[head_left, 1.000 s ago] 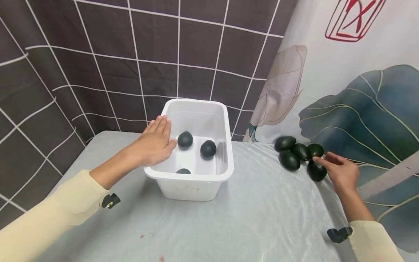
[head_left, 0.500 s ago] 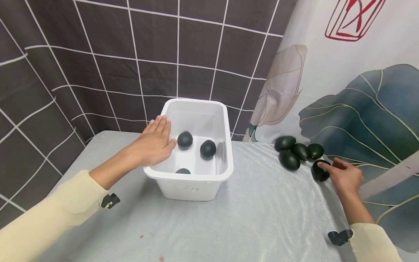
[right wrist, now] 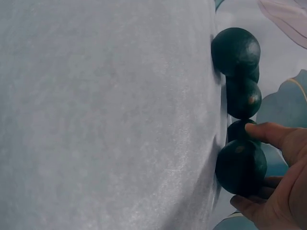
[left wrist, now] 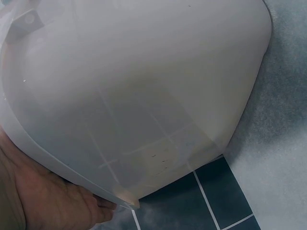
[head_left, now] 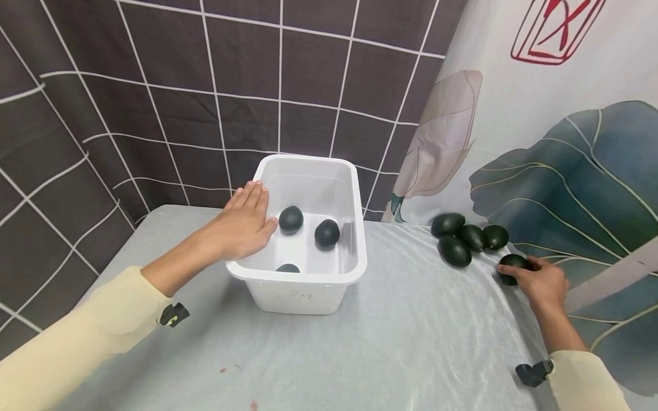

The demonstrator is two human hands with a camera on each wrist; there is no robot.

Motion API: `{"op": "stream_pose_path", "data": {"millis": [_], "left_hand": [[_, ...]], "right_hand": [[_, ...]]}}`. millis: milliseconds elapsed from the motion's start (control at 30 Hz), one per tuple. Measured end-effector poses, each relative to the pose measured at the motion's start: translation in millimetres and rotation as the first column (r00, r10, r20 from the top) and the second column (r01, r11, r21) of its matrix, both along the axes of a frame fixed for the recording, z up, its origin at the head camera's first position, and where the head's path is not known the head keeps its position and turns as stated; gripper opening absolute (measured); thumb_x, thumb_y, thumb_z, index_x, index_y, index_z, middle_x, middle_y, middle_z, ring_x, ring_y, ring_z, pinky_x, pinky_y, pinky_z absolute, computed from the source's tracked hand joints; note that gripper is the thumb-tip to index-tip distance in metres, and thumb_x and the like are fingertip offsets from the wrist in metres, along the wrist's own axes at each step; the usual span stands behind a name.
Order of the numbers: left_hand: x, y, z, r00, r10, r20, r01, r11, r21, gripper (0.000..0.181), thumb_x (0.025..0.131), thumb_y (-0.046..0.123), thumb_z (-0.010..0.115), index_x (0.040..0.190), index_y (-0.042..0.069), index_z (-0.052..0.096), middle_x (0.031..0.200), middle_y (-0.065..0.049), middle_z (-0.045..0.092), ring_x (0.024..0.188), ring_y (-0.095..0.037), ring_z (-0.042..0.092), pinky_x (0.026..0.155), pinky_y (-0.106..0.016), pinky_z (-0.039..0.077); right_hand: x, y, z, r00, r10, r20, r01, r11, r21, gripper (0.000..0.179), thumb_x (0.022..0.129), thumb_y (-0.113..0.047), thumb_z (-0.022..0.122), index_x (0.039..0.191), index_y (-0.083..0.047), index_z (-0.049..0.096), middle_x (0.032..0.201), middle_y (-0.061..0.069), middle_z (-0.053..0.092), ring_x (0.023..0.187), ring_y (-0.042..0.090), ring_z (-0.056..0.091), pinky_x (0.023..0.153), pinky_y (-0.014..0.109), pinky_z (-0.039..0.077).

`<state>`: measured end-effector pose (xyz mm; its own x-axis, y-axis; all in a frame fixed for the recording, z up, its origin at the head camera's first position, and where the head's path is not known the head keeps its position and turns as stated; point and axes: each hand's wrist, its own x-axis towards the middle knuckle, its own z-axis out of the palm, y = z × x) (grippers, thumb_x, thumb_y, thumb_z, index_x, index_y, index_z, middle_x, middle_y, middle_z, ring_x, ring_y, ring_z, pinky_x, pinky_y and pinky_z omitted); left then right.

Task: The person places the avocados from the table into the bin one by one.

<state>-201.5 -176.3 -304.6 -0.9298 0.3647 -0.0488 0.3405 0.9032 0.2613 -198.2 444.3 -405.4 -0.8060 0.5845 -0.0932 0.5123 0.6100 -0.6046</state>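
My left hand (head_left: 241, 222) rests on the left rim of a white plastic bin (head_left: 298, 297), fingers straight and together. In the left wrist view, the palm lies along the rim of the bin's pale wall (left wrist: 144, 96). Inside the bin sit dark avocados (head_left: 291, 220), three of them showing, one partly hidden by the front rim. At the far right of the table, my right hand (head_left: 545, 282) holds an avocado (right wrist: 240, 167) between the thumb above and the fingers below. Just left of it lies a cluster of several dark green avocados (head_left: 454, 251).
A grey cloth (head_left: 401, 342) covers the table. Behind the bin hangs a dark curtain with white grid lines (head_left: 247, 68). A leaf-patterned white curtain (head_left: 570, 188) borders the table on the right, close to my right hand.
My right hand has drawn one avocado slightly right, away from the cluster, and turned it. The left hand and bin have stayed in place.
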Motion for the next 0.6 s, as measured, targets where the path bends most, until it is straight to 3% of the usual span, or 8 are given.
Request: {"op": "stream_pose_path", "data": {"millis": [333, 600], "left_hand": [[-0.9, -0.1, 0.1, 1.0, 0.001, 0.0, -0.001, 1.0, -0.002, 0.08, 0.118, 0.037, 0.031, 0.174, -0.015, 0.006, 0.186, -0.035, -0.003, 0.177, -0.05, -0.007, 0.145, -0.063, -0.002], [-1.2, -0.2, -0.2, 1.0, 0.001, 0.005, -0.001, 1.0, -0.003, 0.08, 0.118, 0.037, 0.031, 0.174, -0.015, 0.006, 0.187, -0.034, -0.004, 0.177, -0.05, -0.007, 0.145, -0.063, -0.002]], "right_hand": [[0.2, -0.4, -3.8, 0.999, -0.033, 0.023, 0.034, 0.999, -0.012, 0.093, 0.103, -0.042, 0.077, 0.171, 0.008, 0.036, 0.175, 0.039, 0.034, 0.16, 0.06, 0.028, 0.128, 0.074, 0.033], [-1.6, 3.0, -3.7, 0.996, -0.075, 0.049, 0.079, 0.994, -0.072, 0.099, 0.101, -0.046, 0.079, 0.173, 0.004, 0.034, 0.178, 0.036, 0.034, 0.158, 0.055, 0.039, 0.121, 0.069, 0.046]]}}
